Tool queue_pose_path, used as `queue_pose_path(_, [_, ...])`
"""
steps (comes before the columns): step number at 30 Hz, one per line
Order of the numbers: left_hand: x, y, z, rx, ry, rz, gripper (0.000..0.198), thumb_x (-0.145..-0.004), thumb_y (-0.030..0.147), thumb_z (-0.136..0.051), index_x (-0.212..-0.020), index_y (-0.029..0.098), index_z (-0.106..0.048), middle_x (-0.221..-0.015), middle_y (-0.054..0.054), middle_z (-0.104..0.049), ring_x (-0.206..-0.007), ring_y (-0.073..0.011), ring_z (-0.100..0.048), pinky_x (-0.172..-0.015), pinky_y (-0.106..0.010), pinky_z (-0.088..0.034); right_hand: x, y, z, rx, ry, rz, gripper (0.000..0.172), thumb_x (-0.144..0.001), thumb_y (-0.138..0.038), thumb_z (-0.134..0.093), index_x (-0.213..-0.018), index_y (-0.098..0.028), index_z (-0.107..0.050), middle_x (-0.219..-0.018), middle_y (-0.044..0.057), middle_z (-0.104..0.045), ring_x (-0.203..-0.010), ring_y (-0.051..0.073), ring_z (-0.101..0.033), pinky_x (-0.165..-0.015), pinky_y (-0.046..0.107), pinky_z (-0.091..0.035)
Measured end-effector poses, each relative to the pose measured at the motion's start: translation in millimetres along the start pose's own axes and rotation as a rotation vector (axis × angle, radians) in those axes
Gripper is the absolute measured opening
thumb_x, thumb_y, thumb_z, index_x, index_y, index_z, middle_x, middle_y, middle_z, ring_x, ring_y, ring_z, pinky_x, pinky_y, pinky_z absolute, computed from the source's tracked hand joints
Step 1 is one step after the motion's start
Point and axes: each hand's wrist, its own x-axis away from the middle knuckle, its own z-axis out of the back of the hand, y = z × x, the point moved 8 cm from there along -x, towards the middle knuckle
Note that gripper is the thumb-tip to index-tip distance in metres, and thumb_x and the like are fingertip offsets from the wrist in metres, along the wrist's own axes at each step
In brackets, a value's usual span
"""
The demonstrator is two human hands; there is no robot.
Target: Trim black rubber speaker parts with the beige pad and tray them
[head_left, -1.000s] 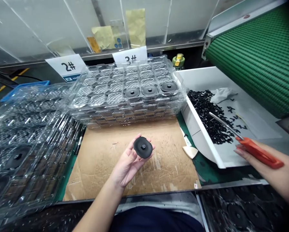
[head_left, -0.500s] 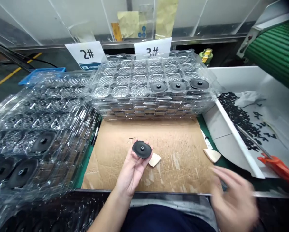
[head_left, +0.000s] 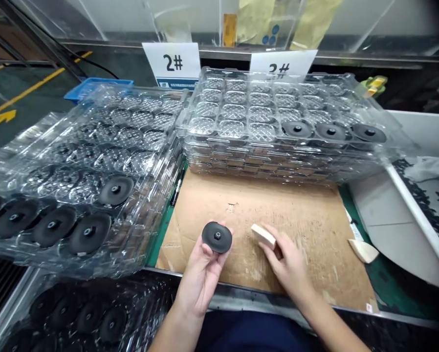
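The person's left hand holds a black disc at about the middle of the lower edge of the view. The disc's flat face, with its central hub, points up toward the camera. It looks nearly round, slightly wider from side to side, and tilts only a little. It lies on the fingers, whose tips curl up behind its far edge, while the thumb presses on its near left rim.

Just to the right, the right hand has its fingers together on a cream wedge. The wedge's long axis runs from upper left to lower right, and its free end points up and left, toward the disc without touching it.

Both hands are above a cardboard sheet. Clear plastic trays are stacked beyond it, with 3 black discs in their front row. More trays lie to the left, showing 5 discs. A second wedge lies on a green mat.
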Motion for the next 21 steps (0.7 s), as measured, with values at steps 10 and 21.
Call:
queue_pose_path(10, [13.4, -0.1, -7.5, -0.160, -0.028, 0.013, 0.045, -0.070, 0.026, -0.069, -0.114, 0.027, -0.059, -0.114, -0.005, -0.064, -0.107, -0.0203, -0.058, -0.091, -0.027, -0.047, -20.3, -96.7, 39.1, -0.296, -0.025, 0.097, 0.032, -0.089, -0.019, -0.046, -0.119, -0.025, -0.048, -0.110, 0.002, -0.059, -0.098, 0.014, -0.057, -0.084, 0.025, -0.048])
queue_pose_path(21, [26.2, -18.3, -23.2, -0.289, -0.030, 0.046, 0.034, -0.068, 0.029, -0.070, -0.102, 0.023, -0.065, -0.092, -0.003, -0.070, -0.088, -0.0157, -0.064, -0.085, -0.025, -0.049, -14.9, -138.4, 58.1, -0.352, -0.059, 0.266, 0.031, -0.090, -0.015, -0.040, -0.119, -0.015, -0.051, -0.097, 0.007, -0.060, -0.086, 0.013, -0.057, -0.077, 0.025, -0.047])
